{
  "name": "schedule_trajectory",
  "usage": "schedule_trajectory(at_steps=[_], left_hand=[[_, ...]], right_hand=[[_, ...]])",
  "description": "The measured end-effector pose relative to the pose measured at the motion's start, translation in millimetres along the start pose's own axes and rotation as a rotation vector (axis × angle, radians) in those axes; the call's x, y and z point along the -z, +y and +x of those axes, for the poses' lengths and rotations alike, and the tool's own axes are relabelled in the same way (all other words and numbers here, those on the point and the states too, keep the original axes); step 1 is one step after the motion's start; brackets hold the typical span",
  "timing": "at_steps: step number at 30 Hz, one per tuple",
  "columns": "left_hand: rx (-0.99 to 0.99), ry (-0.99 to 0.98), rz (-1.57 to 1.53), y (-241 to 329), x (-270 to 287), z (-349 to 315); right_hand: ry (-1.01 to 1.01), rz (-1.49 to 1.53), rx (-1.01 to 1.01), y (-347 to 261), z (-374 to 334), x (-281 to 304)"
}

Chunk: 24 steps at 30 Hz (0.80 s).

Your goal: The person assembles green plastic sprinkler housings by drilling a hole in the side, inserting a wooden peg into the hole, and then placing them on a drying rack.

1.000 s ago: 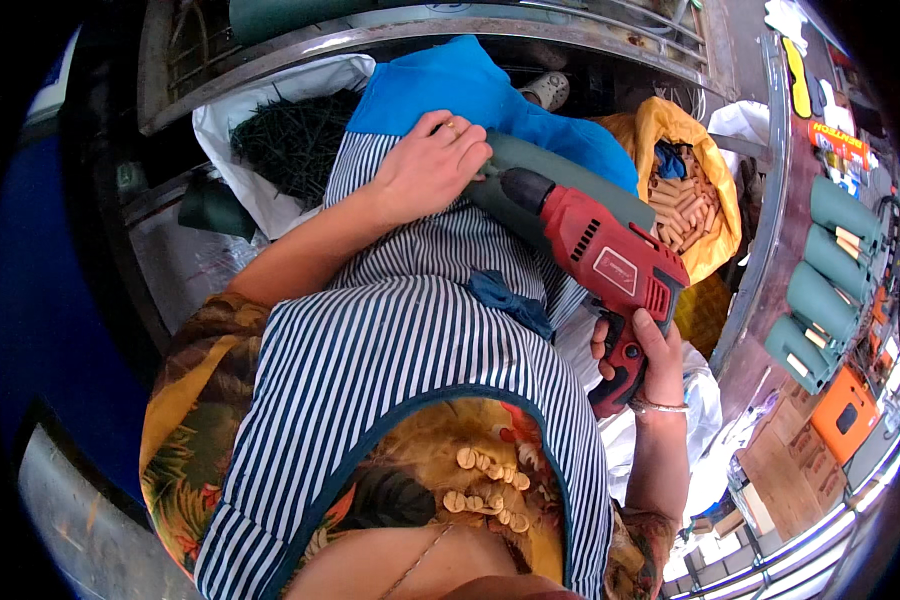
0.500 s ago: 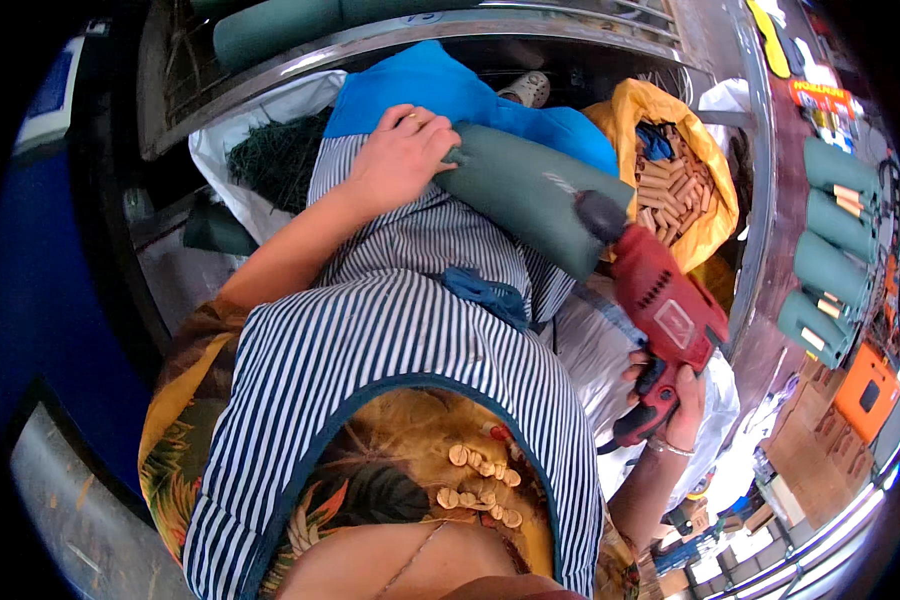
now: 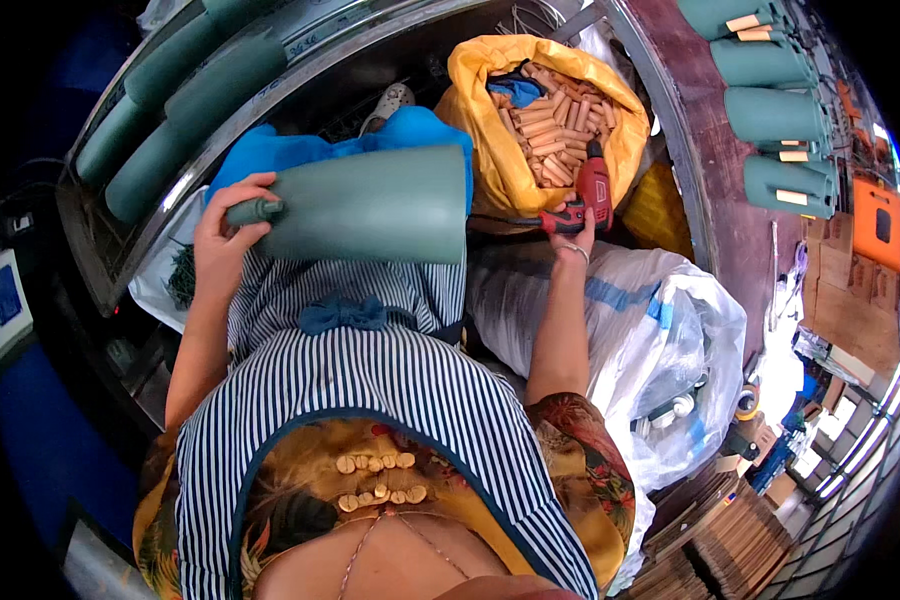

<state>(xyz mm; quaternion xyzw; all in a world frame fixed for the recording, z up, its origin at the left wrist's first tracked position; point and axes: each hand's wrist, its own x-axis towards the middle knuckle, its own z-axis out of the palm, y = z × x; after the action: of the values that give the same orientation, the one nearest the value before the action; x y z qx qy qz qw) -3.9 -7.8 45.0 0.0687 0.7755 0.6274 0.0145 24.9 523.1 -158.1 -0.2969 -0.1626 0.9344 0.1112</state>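
Note:
Across my lap lies a green tapered plastic cylinder, its wide end to the right and a short narrow neck at the left. My left hand grips it by that neck end, thumb and fingers curled round it. Off to the right, my right hand holds a red power drill by its handle, the black chuck pointing away from me. The drill is over the near right part of a yellow sack filled with short wooden pieces, apart from the cylinder.
More green cylinders lie in a metal-edged rack at the far left. Several stand on the brown bench at right, with wooden pieces at their ends. A white plastic sack lies beside my right arm. Green strands fill a bag at left.
My right hand has carried the drill away from the cylinder to the yellow sack. The cylinder has turned, so its neck now shows at my left hand. The whole view has shifted.

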Motion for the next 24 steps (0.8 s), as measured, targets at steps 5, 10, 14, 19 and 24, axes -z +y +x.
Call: schedule_trajectory(at_steps=[5, 10, 14, 19, 24], left_hand=[[-0.032, 0.043, 0.044, 15, 28, 10], [-0.048, 0.013, 0.129, 3, 31, 0], [-0.043, -0.042, 0.068, 10, 22, 17], [-0.117, -0.075, 0.021, 14, 25, 6], [0.067, 0.044, -0.189, 15, 19, 5]], right_hand=[[0.592, -0.702, 0.395, 18, 24, 17], [0.244, -2.147, 1.248, 42, 32, -49], [0.149, -2.494, 0.535, 49, 100, -22], [0.028, -2.389, 1.059, 30, 72, -89], [-0.687, -1.824, 0.991, 97, -120, -281]])
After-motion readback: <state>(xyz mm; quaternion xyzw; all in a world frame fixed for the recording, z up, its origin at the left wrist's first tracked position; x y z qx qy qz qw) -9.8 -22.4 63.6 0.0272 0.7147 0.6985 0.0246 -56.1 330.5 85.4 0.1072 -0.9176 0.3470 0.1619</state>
